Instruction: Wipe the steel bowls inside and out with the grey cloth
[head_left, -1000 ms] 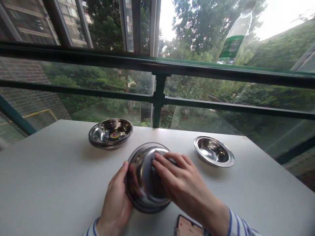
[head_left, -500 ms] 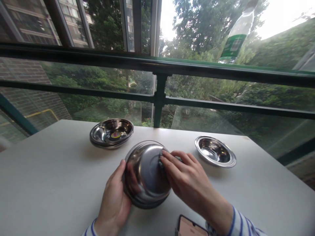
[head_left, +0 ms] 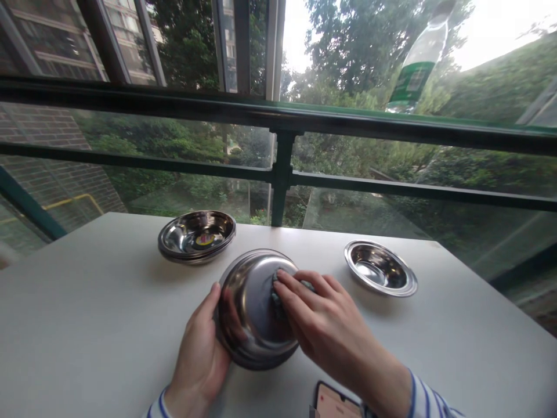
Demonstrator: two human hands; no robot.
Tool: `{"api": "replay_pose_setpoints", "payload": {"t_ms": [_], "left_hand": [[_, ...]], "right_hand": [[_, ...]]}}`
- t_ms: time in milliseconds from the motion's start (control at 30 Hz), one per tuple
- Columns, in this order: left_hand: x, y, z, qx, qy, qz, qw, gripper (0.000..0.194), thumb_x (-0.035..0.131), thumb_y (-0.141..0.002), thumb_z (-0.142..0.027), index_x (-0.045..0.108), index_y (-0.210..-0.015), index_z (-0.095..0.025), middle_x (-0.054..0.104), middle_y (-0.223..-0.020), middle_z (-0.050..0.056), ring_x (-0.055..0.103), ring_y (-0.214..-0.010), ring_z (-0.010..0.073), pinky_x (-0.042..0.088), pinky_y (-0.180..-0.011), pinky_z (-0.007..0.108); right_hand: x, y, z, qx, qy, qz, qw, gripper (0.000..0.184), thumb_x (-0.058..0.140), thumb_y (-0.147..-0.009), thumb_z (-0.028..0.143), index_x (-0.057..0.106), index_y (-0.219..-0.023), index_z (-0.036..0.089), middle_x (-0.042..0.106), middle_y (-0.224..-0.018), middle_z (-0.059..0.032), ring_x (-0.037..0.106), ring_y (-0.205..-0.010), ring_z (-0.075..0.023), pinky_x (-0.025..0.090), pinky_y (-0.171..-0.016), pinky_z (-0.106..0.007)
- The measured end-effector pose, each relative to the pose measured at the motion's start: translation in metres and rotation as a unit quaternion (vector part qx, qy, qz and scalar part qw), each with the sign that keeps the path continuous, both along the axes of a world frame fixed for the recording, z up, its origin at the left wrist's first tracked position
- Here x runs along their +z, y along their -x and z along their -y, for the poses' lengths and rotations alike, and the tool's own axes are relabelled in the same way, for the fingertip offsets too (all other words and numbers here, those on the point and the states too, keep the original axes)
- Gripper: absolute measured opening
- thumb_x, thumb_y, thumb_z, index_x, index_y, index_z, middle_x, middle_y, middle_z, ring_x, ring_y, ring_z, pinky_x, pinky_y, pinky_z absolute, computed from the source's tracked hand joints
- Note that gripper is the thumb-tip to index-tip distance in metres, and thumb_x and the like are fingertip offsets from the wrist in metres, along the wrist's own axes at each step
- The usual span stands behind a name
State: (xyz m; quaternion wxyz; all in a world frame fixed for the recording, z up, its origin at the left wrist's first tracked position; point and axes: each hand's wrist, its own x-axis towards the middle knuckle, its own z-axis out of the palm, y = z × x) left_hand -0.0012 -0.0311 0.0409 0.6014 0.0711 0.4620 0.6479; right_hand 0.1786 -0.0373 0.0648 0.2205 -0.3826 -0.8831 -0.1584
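Bowl (head_left: 248,316) in hand, its base turned up and tilted toward the wearer, sits at the near middle of the white table (head_left: 87,325); whether its rim touches the tabletop cannot be told. Left hand (head_left: 199,345) is clamped on its left side, thumb lying along the outer wall near the rim, the other fingers hidden beneath. Right hand (head_left: 328,316) is closed over a bunched, greyish-green cloth (head_left: 275,293) — fingertips pressing it against the base — with more of the cloth showing between the fingers. Both wrists come out of blue-striped white sleeves (head_left: 429,397).

Beyond the held bowl, to the left, a stack (head_left: 198,256) of shiny steel bowls stands upright near the far edge, a round yellow and pink sticker (head_left: 205,240) inside the top one. To the right, well apart from the stack, a single wide-rimmed dish (head_left: 378,271) stands open side up. A phone (head_left: 337,403) lies near the right wrist, partly cut off by the bottom of the view, its screen lit pinkish. Behind the table runs a dark green railing (head_left: 174,107) — a clear bottle (head_left: 413,81) with a green label stands at its top, on the right, in front of trees (head_left: 348,46).
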Motion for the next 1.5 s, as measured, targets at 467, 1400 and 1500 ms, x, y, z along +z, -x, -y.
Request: {"api": "replay_pose_setpoints", "payload": {"t_ms": [467, 1400, 1500], "left_hand": [[0.007, 0.003, -0.002, -0.002, -0.007, 0.001, 1.0, 0.02, 0.051, -0.084, -0.02, 0.07, -0.088, -0.013, 0.074, -0.075, 0.007, 0.07, -0.076, 0.0221, 0.057, -0.071, 0.032], [0.008, -0.009, 0.01, -0.087, -0.048, 0.021, 0.995, 0.008, 0.069, -0.07, -0.018, 0.066, -0.073, -0.011, 0.07, -0.067, 0.006, 0.068, -0.07, 0.0218, 0.055, -0.064, 0.028], [0.007, -0.01, 0.009, -0.089, -0.043, 0.043, 0.994, 0.009, 0.063, -0.074, -0.017, 0.067, -0.079, -0.01, 0.072, -0.075, 0.009, 0.069, -0.076, 0.0232, 0.056, -0.069, 0.031]], "right_hand": [[-0.001, -0.012, -0.007, -0.01, 0.02, -0.041, 0.999, 0.036, 0.047, -0.088, 0.016, 0.053, -0.122, 0.012, 0.055, -0.127, -0.0125, 0.051, -0.101, -0.0239, 0.05, -0.08, -0.04], [-0.003, 0.036, 0.02, 0.181, -0.11, -0.008, 0.977, 0.023, 0.043, -0.092, 0.013, 0.065, -0.099, 0.015, 0.063, -0.116, -0.0004, 0.049, -0.107, -0.0163, 0.043, -0.08, -0.031], [0.006, 0.022, 0.013, 0.135, -0.073, -0.01, 0.988, 0.028, 0.04, -0.094, 0.019, 0.059, -0.114, 0.015, 0.055, -0.129, -0.0003, 0.045, -0.114, -0.0191, 0.04, -0.088, -0.034]]}}
